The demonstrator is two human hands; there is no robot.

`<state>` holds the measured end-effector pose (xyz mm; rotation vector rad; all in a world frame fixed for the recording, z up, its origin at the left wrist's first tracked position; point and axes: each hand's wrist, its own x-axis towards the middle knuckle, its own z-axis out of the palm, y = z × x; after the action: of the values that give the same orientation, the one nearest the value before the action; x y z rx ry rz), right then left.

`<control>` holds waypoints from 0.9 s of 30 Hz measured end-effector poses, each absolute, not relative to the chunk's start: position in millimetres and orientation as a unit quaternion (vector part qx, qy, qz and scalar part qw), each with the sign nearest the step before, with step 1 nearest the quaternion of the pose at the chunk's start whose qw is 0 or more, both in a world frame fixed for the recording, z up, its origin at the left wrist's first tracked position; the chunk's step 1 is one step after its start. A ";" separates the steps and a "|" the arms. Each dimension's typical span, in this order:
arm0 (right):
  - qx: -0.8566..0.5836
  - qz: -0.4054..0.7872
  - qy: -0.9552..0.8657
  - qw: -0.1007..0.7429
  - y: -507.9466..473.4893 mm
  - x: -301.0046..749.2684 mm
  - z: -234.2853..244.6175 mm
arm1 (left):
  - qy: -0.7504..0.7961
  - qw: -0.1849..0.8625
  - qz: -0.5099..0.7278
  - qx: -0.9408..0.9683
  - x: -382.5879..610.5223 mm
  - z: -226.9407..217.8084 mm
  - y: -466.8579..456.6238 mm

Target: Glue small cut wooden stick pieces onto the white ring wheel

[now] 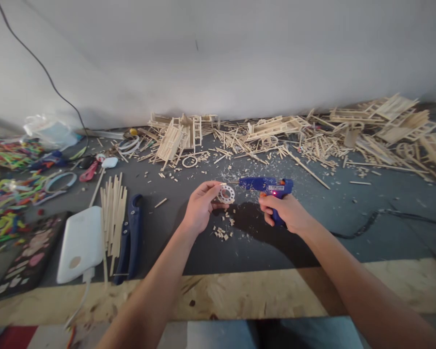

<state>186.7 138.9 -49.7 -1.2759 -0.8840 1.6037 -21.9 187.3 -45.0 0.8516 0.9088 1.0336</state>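
Observation:
Between the thumb and fingers of my left hand (200,206) is a small pale ring with holes around it (226,194), held above the dark table. My right hand (285,211) is wrapped round the handle of a blue glue gun (257,183), on which a small red light glows. The gun's nozzle points left and is close to the ring's upper edge; whether they touch I cannot tell. Under my left hand lie several small cut wooden bits (222,233).
Stick-built pieces (176,138) and loose sticks (319,148) line the wall. At left are a blue pipe cutter (131,237), a stick bundle (112,215), a white power bank (80,245), a dark patterned phone (32,252) and colourful strips (7,194). A dark cord (366,225) runs right.

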 end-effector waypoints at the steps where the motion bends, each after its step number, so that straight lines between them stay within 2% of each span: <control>1: -0.515 0.644 -0.358 0.438 139.1 186.3 -49.7 | 0.406 0.690 0.461 0.384 -21.9 -44.9 187.1; 27: -0.525 0.640 -0.360 0.430 138.1 182.7 -46.8 | 0.403 0.686 0.463 0.391 -23.7 -45.4 185.9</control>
<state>182.7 138.1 -46.8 -1.3092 -0.8980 1.5978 -23.7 185.9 -45.4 0.8763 0.9025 1.0359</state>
